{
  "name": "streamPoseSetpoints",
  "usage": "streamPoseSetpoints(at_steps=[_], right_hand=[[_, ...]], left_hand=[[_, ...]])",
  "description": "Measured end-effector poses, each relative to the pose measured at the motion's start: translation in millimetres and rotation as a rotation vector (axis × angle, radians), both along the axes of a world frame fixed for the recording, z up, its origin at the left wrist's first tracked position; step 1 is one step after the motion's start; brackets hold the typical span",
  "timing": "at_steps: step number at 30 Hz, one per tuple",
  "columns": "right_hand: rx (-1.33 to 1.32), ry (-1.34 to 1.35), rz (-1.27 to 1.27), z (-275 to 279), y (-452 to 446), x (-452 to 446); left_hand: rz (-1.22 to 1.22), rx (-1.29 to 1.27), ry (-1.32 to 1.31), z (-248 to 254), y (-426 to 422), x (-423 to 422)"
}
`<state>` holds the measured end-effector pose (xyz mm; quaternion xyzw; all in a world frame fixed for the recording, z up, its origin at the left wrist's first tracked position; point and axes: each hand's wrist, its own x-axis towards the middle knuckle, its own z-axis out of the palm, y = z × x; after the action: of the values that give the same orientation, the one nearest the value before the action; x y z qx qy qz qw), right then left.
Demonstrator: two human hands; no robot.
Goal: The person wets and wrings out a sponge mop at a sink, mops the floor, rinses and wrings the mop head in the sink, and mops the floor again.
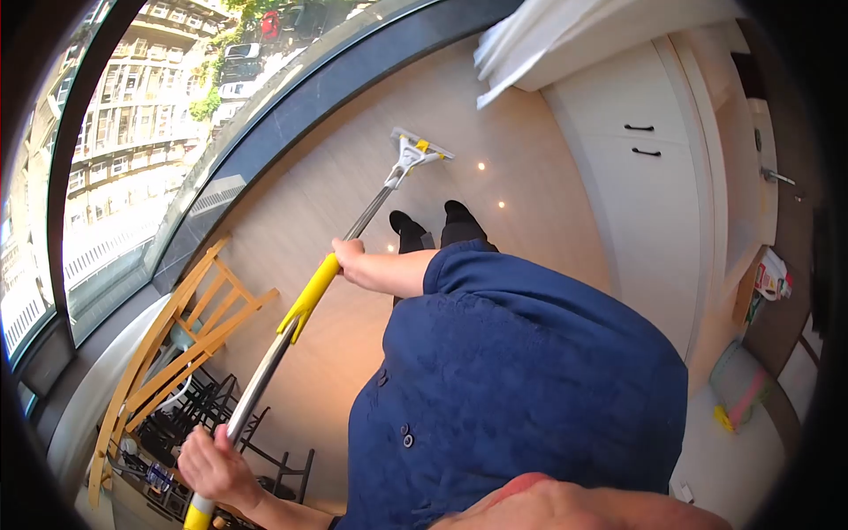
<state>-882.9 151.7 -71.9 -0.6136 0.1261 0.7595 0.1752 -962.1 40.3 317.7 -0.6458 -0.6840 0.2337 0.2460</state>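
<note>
Head view: the pale floor extends beneath the long-handled squeegee, with the window to the squeegee's left, the white cabinet to its right and a wooden frame beside its lower left. The left hand is wrapped around the squeegee's lower pole; the right hand grips it where the yellow sleeve ends, toward the white-and-yellow blade head.
</note>
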Motion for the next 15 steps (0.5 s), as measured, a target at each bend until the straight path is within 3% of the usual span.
streamPoseSetpoints(at_steps=[2,3,5,6,8,10,11,12,14,15], right_hand=[[0.035,0.029,-0.145,-26,10,31],[0.037,0.031,-0.210,-41,20,49],[0.044,0.000,-0.325,-56,44,95],[0.052,-0.037,-0.373,-58,55,122],[0.102,-0.028,-0.353,-84,75,175],[0.238,0.051,-0.370,-114,95,229],[0.266,0.001,-0.412,-114,103,249],[0.299,-0.051,-0.458,-110,110,263],[0.277,-0.072,-0.419,-106,112,279],[0.243,-0.100,-0.382,-105,104,282]], left_hand=[[-0.012,0.268,0.131,8,-1,4],[-0.014,0.276,0.129,9,2,8],[0.101,0.765,0.354,6,16,14],[0.123,1.023,0.087,-5,15,9],[-0.052,1.522,-0.948,-35,31,8],[0.210,1.457,-1.819,-58,35,7],[0.097,1.246,-2.476,-69,47,27],[-0.070,0.870,-3.107,-80,60,56],[-0.170,1.038,-3.022,-95,65,104],[-0.154,1.143,-2.847,-92,65,116]])
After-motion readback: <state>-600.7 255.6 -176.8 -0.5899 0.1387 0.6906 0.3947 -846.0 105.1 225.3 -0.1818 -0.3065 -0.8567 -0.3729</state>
